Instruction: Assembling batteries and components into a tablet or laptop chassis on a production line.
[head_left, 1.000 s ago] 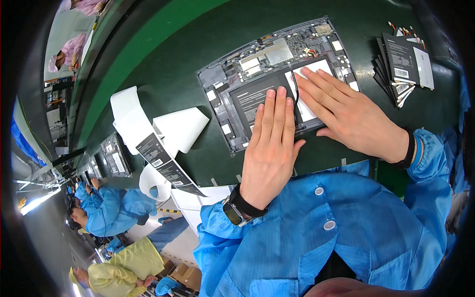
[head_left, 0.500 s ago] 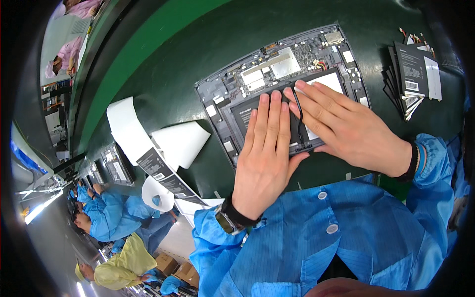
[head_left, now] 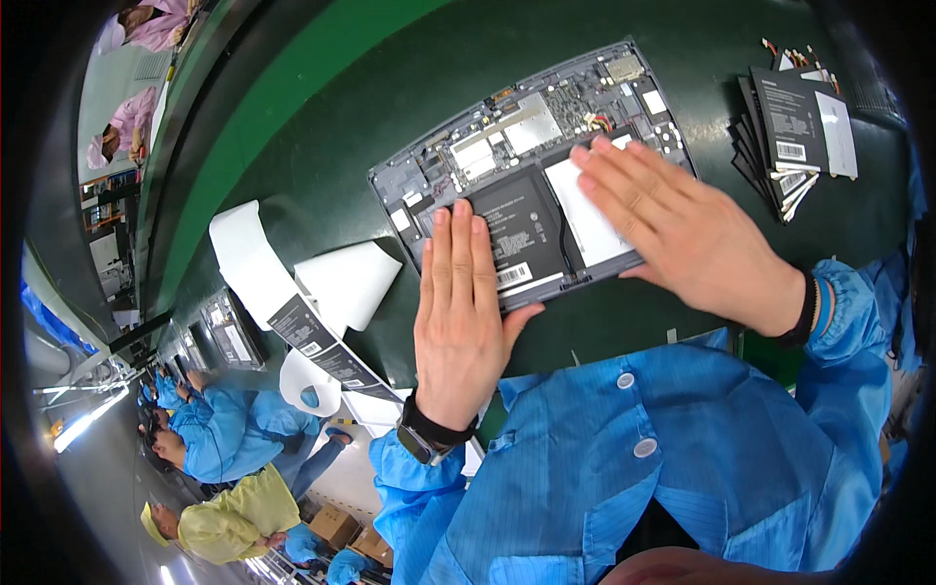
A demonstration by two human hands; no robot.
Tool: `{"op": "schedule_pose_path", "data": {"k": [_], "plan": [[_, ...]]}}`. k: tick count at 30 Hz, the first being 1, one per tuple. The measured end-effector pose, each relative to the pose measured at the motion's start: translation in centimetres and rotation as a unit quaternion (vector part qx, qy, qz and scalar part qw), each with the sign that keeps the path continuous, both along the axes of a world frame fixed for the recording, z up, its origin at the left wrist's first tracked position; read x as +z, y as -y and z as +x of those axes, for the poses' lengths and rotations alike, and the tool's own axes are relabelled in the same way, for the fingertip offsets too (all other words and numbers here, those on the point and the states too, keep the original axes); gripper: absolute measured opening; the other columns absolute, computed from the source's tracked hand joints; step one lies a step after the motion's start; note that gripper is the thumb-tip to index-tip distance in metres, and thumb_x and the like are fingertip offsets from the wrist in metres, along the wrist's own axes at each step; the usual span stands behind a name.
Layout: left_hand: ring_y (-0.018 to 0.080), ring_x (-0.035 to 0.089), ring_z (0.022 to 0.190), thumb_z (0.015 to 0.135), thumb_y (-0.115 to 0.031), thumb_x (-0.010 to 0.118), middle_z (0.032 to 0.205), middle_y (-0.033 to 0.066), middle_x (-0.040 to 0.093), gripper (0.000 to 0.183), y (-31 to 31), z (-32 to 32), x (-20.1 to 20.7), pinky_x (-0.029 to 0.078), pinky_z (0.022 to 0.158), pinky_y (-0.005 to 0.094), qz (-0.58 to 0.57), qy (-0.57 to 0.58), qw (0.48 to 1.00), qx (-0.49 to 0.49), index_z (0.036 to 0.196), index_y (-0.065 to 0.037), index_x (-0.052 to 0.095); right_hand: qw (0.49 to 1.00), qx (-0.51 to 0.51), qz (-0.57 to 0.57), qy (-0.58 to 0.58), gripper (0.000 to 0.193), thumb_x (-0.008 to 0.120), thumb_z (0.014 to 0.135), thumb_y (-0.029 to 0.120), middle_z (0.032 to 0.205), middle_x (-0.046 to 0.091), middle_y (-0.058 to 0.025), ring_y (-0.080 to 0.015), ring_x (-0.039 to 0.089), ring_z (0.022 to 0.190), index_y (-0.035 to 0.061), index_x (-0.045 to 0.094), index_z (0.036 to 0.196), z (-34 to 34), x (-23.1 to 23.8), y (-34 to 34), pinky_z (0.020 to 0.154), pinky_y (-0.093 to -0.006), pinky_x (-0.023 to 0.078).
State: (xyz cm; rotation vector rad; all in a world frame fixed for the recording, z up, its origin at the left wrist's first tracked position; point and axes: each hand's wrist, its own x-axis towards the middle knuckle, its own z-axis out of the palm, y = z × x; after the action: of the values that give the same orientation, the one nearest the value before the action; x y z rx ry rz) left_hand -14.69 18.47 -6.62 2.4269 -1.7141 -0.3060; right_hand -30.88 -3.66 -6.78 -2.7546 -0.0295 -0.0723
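Observation:
An opened device chassis (head_left: 419,175) lies tilted on the dark green table, with its circuit board (head_left: 512,132) along the far side. Set into its near part is a flat battery pack (head_left: 522,229), black-labelled on the left and white on the right, a black cable (head_left: 563,222) running between the two parts. My left hand (head_left: 456,312) rests flat, fingers straight and together, on the left part of the battery. Across the white right part lies my right hand (head_left: 682,224), fingers stretched out and palm down. Neither grips anything.
Several black and white battery packs (head_left: 795,127) are stacked at the right. To the left a strip of black labels on white backing (head_left: 336,361) curls over the table. Another open device (head_left: 229,327) lies farther left. Co-workers in blue (head_left: 234,434) and yellow (head_left: 239,517) are beyond.
My hands have moved apart: the left slid leftward over the battery and the right stayed on the white part, uncovering the middle and the cable. The chassis appears slightly farther left in view.

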Motion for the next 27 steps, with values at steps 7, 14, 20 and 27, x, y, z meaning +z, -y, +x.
{"op": "schedule_pose_path", "data": {"k": [7, 14, 20, 27], "plan": [[0.0433, 0.024, 0.155, 0.085, -0.023, 0.079, 0.165, 0.0278, 0.027, 0.095, -0.4, -0.3, -0.4, 0.025, 0.127, 0.0493, -0.026, 0.017, 0.999, 0.008, 0.158, 0.009, 0.026, 0.999, -0.003, -0.051, 0.015, 0.094, 0.080, 0.077, 0.025, 0.164, 0.034, -0.0184, -0.0329, 0.032, 0.153, -0.0071, 0.035, 0.154, -0.8, 0.1, 0.1, 0.127, -0.0435, 0.029], [0.0435, 0.027, 0.154, 0.085, -0.020, 0.078, 0.162, 0.0294, 0.031, 0.090, 2.0, -3.9, -0.7, 0.026, 0.126, 0.0510, -0.078, -0.022, 0.996, -0.040, 0.155, 0.012, 0.031, 0.997, 0.049, -0.064, 0.016, 0.076, 0.068, 0.090, 0.027, 0.160, 0.041, -0.0205, -0.0344, 0.036, 0.152, -0.0087, 0.040, 0.151, -0.5, 0.1, -2.4, 0.127, -0.0440, 0.028], [0.0408, 0.030, 0.153, 0.082, -0.016, 0.081, 0.162, 0.0272, 0.032, 0.092, 1.0, -2.8, -0.6, 0.030, 0.125, 0.0476, -0.072, -0.028, 0.996, -0.043, 0.155, 0.010, 0.032, 0.997, 0.040, -0.057, 0.023, 0.077, 0.070, 0.088, 0.022, 0.162, 0.039, -0.0194, -0.0324, 0.035, 0.152, -0.0064, 0.039, 0.153, -0.3, -0.4, -2.2, 0.127, -0.0436, 0.028], [0.0384, 0.029, 0.155, 0.085, -0.018, 0.079, 0.164, 0.0240, 0.032, 0.090, -1.8, -0.9, -0.5, 0.030, 0.125, 0.0482, -0.038, 0.007, 0.999, -0.011, 0.157, 0.007, 0.031, 0.998, 0.015, -0.068, 0.008, 0.080, 0.072, 0.084, 0.018, 0.163, 0.039, -0.0159, -0.0297, 0.036, 0.152, -0.0046, 0.039, 0.153, -1.3, 0.4, -1.1, 0.127, -0.0439, 0.029]]}}
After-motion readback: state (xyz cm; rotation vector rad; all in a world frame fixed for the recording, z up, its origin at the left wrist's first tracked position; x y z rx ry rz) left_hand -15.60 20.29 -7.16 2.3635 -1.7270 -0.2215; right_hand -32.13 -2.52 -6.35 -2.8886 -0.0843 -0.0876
